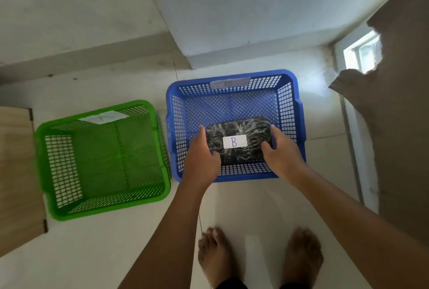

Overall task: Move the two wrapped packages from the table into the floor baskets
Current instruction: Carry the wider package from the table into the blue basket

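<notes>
A black package (pixel 239 134) wrapped in clear film, with a white label marked B, is held over the inside of the blue floor basket (pixel 290 103). My left hand (pixel 202 158) grips its left end and my right hand (pixel 282 156) grips its right end. I cannot tell whether the package touches the basket bottom. The green floor basket (pixel 58 168) stands to the left of the blue one, with nothing visible inside and a white label on its far rim. The second package and the table are not in view.
Both baskets stand on a pale tiled floor near a wall corner. A wooden panel (pixel 16 172) lies along the left edge. A brown cardboard-like sheet (pixel 399 126) fills the right side. My bare feet (pixel 260 258) are just in front of the blue basket.
</notes>
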Available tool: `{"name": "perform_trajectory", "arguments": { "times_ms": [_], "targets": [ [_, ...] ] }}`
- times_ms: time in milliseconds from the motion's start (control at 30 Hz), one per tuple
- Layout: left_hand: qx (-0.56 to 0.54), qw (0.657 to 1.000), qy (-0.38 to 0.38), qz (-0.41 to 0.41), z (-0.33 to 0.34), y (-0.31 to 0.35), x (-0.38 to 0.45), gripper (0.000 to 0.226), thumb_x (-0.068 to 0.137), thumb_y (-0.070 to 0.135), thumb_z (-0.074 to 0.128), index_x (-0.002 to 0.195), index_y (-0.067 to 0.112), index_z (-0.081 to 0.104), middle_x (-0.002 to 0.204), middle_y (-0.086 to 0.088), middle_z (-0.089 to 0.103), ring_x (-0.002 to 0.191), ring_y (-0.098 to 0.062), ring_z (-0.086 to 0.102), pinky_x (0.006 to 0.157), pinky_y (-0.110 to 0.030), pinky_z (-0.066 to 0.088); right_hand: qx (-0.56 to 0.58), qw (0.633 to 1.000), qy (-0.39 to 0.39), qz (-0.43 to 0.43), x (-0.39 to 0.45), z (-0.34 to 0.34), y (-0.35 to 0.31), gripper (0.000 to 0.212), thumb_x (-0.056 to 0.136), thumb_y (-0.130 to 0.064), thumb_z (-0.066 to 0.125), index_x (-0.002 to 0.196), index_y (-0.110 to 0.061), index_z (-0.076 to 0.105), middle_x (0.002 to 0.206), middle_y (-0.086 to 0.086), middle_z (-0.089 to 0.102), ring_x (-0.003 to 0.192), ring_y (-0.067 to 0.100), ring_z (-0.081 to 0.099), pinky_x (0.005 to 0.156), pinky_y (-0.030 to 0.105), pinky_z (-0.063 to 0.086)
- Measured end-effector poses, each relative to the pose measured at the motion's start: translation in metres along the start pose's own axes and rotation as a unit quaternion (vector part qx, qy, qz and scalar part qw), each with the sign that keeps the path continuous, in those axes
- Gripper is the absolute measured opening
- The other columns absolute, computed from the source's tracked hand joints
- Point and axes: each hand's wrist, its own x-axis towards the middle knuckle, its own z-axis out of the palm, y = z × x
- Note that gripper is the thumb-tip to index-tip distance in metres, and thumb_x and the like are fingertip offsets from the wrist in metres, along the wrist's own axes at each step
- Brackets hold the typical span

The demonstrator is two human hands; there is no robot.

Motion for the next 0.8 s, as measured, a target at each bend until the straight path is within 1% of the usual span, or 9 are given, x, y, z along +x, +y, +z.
{"name": "perform_trajectory", "arguments": {
  "times_ms": [67,167,267,333,433,533,600,800],
  "targets": [
    [0.059,0.998,0.001,0.025,-0.019,0.014,-0.017,0.072,0.098,0.017,0.052,0.161,0.023,0.016,0.164,-0.003,0.029,0.147,-0.025,0.034,0.114,-0.041,0.034,-0.072,0.997,0.005,-0.041,-0.018,-0.014,-0.013,0.057,0.098,-0.024,0.048,0.151,-0.020,0.030,0.153,0.005,0.042,0.139,0.024,0.040,0.111,0.042,0.039],
    [0.157,0.987,0.000,0.046,-0.058,0.040,-0.050,0.067,0.099,0.026,0.047,0.160,0.024,0.019,0.166,-0.001,0.025,0.148,-0.026,0.031,0.113,-0.048,0.038,-0.192,0.977,0.023,-0.093,-0.056,-0.043,-0.042,0.057,0.098,-0.031,0.044,0.152,-0.025,0.028,0.159,0.002,0.031,0.147,0.023,0.026,0.113,0.045,0.037],
    [0.224,0.973,0.017,0.053,-0.097,0.065,-0.088,0.065,0.099,0.033,0.044,0.159,0.028,0.020,0.167,-0.001,0.023,0.152,-0.025,0.023,0.116,-0.050,0.034,-0.297,0.943,0.058,-0.139,-0.097,-0.071,-0.073,0.056,0.099,-0.037,0.038,0.153,-0.029,0.024,0.162,0.002,0.024,0.151,0.023,0.015,0.120,0.045,0.024],
    [0.257,0.964,0.030,0.061,-0.126,0.084,-0.117,0.064,0.099,0.037,0.042,0.159,0.031,0.019,0.168,0.000,0.019,0.154,-0.026,0.017,0.119,-0.052,0.029,-0.334,0.927,0.075,-0.154,-0.129,-0.091,-0.097,0.057,0.098,-0.040,0.035,0.153,-0.031,0.022,0.163,0.002,0.021,0.151,0.023,0.011,0.122,0.046,0.016],
    [0.291,0.953,0.043,0.076,-0.165,0.109,-0.160,0.065,0.100,0.039,0.041,0.160,0.033,0.016,0.169,-0.001,0.014,0.156,-0.028,0.012,0.122,-0.054,0.021,-0.354,0.918,0.088,-0.154,-0.177,-0.119,-0.126,0.058,0.097,-0.045,0.032,0.153,-0.032,0.021,0.164,0.001,0.018,0.152,0.022,0.009,0.123,0.048,0.012],
    [0.306,0.945,0.039,0.107,-0.202,0.134,-0.206,0.069,0.099,0.035,0.044,0.160,0.033,0.012,0.170,-0.001,0.011,0.156,-0.028,0.012,0.122,-0.054,0.022,-0.360,0.916,0.092,-0.149,-0.228,-0.141,-0.151,0.058,0.098,-0.044,0.028,0.153,-0.032,0.019,0.164,0.000,0.015,0.152,0.022,0.006,0.123,0.049,0.011],
    [0.316,0.941,0.035,0.118,-0.224,0.147,-0.238,0.071,0.099,0.033,0.046,0.160,0.034,0.009,0.170,0.000,0.008,0.156,-0.028,0.009,0.123,-0.053,0.019,-0.357,0.918,0.092,-0.146,-0.265,-0.155,-0.167,0.057,0.098,-0.042,0.026,0.154,-0.031,0.017,0.165,0.000,0.013,0.152,0.022,0.004,0.122,0.050,0.010],
    [0.305,0.941,0.061,0.135,-0.268,0.174,-0.342,0.068,0.099,0.037,0.043,0.160,0.035,0.012,0.170,0.001,0.009,0.156,-0.029,0.008,0.124,-0.055,0.013,-0.351,0.918,0.099,-0.154,-0.381,-0.183,-0.197,0.057,0.099,-0.041,0.026,0.154,-0.029,0.018,0.165,0.002,0.011,0.152,0.024,0.002,0.122,0.050,0.011]
  ]
}}
